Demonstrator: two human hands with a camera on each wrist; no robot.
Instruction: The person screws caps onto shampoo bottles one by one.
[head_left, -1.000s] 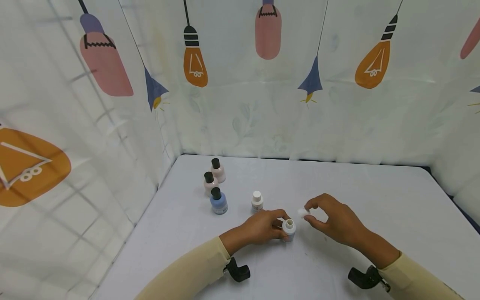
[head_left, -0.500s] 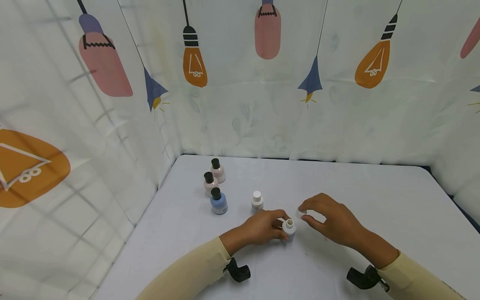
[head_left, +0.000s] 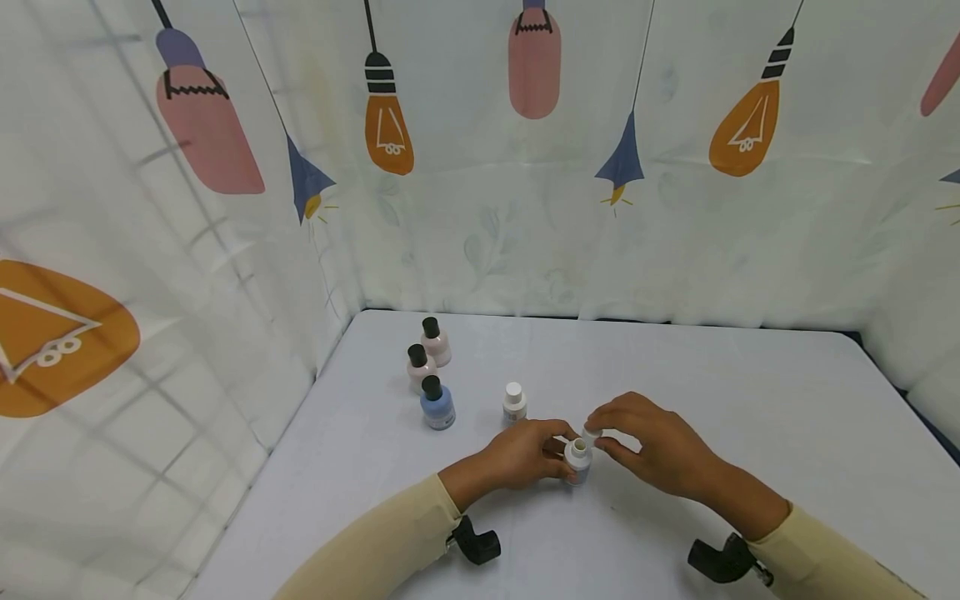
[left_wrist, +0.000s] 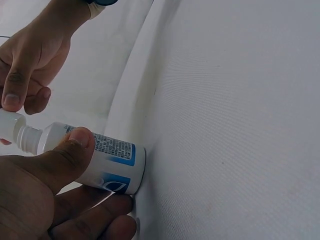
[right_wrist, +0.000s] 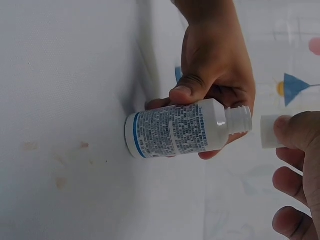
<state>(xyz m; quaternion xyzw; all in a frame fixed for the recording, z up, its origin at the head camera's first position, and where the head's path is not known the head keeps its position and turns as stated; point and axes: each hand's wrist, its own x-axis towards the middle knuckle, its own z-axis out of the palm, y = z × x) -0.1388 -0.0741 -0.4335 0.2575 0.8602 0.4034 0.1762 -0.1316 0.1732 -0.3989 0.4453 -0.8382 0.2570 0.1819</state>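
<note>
My left hand [head_left: 525, 454] grips a small white bottle [right_wrist: 172, 130] with a blue-edged label of fine print, standing upright on the table. The bottle's threaded neck [right_wrist: 240, 120] is bare. My right hand [head_left: 656, 437] pinches a white screw cap [right_wrist: 270, 132] between thumb and finger. In the right wrist view the cap lies just off the mouth of the neck, in line with it. From the head view it shows right behind the bottle's mouth. Behind my left hand stands another white bottle [head_left: 514, 402] with its white cap on.
Left of the hands stand a blue nail polish bottle [head_left: 438, 403] and two pale pink ones, a nearer polish bottle [head_left: 422, 368] and a farther polish bottle [head_left: 436, 342], all black-capped. A white cloth covers the table [head_left: 750, 400]. A printed curtain [head_left: 465, 208] hangs behind it.
My right hand has moved left with the cap, from a hand's gap away to right beside the bottle's mouth. The left hand and bottle have stayed in place.
</note>
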